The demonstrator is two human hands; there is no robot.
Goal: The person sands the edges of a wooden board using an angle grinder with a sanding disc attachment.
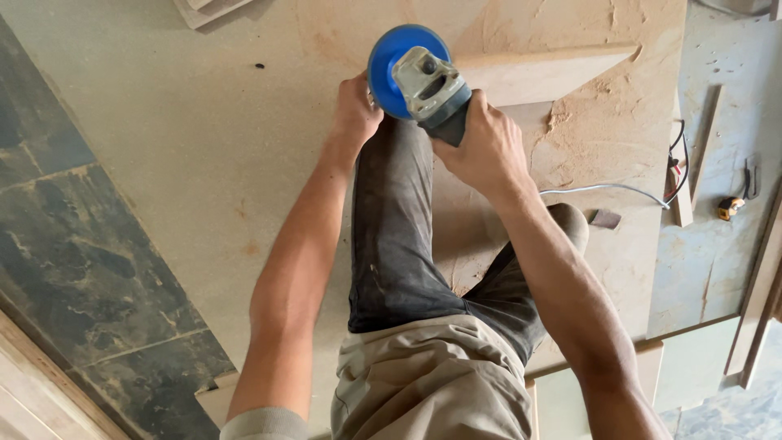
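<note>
An angle grinder (419, 81) with a blue disc guard and grey gear head sits over a pale wooden strip (542, 75) lying on a large board (204, 138). My right hand (481, 147) grips the grinder's dark body from behind. My left hand (354, 110) is pressed against the grinder's left side, fingers curled at the guard; a side handle is not visible. My leg in dark trousers (399, 228) stretches under both arms onto the board.
Sawdust (603, 106) covers the board's upper right. The grinder's white cord (611, 189) runs right to a wooden batten (680, 191). A small yellow tool (729, 208) lies at far right. Dark marble floor (73, 253) borders the board on the left.
</note>
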